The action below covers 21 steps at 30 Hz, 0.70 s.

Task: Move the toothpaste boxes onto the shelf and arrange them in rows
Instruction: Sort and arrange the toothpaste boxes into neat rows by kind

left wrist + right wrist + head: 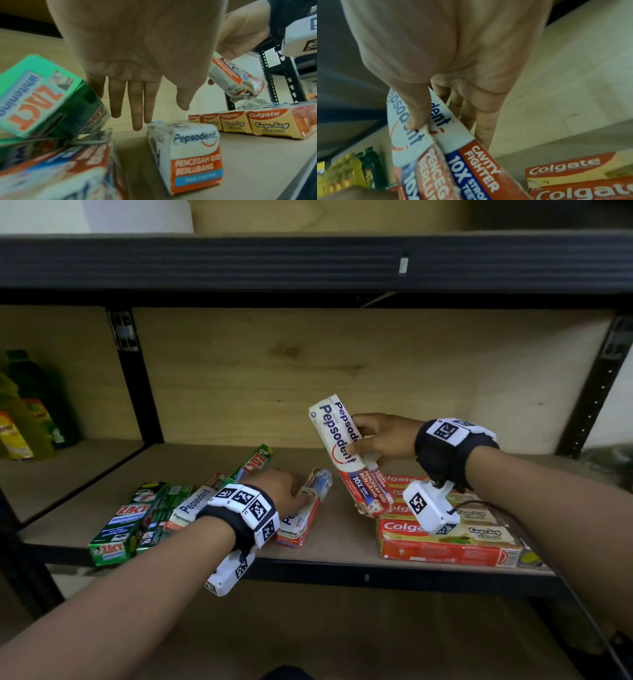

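The right hand pinches two Pepsodent boxes together at about their middle, thumb on the front face and fingers curled behind. The pair is tilted, its lower end hanging just above the shelf beside the Colgate row at 3 o'clock. The left hand is spread, fingers straight, its fingertips reaching toward the far end of a lone Pepsodent box lying at the shelf's centre; whether they touch it I cannot tell.

At 9 o'clock sits a loose heap of green Zact boxes and more Pepsodent, some tilted on each other. Beyond the post at 9 o'clock stand yellow bottles.

These cartons are probably light, stiff along their length and easily dented at the flap ends; the held pair's lower end already looks crumpled. Their glossy faces may slide against each other, so two held as one want a squeeze across the broad faces near the middle. Flat ones are best taken by the long edges.
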{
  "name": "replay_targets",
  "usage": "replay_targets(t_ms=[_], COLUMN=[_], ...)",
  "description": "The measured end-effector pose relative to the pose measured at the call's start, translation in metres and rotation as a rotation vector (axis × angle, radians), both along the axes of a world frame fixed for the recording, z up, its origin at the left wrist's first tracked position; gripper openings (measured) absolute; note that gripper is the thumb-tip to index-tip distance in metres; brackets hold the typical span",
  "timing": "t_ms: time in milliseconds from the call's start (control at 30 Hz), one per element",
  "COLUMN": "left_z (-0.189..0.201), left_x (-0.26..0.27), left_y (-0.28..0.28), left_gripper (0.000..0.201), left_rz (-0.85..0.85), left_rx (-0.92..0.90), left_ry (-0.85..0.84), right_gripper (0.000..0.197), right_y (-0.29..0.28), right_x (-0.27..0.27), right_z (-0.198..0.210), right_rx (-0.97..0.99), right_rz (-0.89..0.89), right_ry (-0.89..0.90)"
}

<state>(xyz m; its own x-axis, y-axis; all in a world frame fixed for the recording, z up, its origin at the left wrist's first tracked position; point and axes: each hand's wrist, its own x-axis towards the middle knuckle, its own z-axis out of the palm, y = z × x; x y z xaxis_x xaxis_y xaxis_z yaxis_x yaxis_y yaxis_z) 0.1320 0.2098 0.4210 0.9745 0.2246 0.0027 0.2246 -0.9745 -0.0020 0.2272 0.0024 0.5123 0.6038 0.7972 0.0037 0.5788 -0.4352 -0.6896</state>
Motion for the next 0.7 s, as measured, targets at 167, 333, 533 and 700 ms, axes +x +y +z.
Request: replay_targets(t_ms=[167,333,533,700], left_z=[-0.009,-0.017,-0.019,-0.018], left_x=[0.011,0.019,0.025,0.031], left_y=[-0.018,-0.02,-0.018,-0.017], left_gripper=[0.054,0.062,0.069,0.074], left_rz=[-0.005,0.024,0.05,0.057], left_rx=[-0.037,-0.01,-0.047,-0.055], left_ry=[0.019,0.041,0.052,0.091], right_gripper=[0.032,0.044,0.063,0.058], right_y=[-0.016,-0.039,-0.054,-0.054], right_x=[0.009,0.024,0.038,0.038], right_z=[-0.005,-0.016,-0.039,-0.041], right_rx=[0.055,-0.064,-0.329,-0.503], right_rz=[-0.083,-0.203,-0.232,-0.238], right_ry=[0.2,0.351,0.357,0.178])
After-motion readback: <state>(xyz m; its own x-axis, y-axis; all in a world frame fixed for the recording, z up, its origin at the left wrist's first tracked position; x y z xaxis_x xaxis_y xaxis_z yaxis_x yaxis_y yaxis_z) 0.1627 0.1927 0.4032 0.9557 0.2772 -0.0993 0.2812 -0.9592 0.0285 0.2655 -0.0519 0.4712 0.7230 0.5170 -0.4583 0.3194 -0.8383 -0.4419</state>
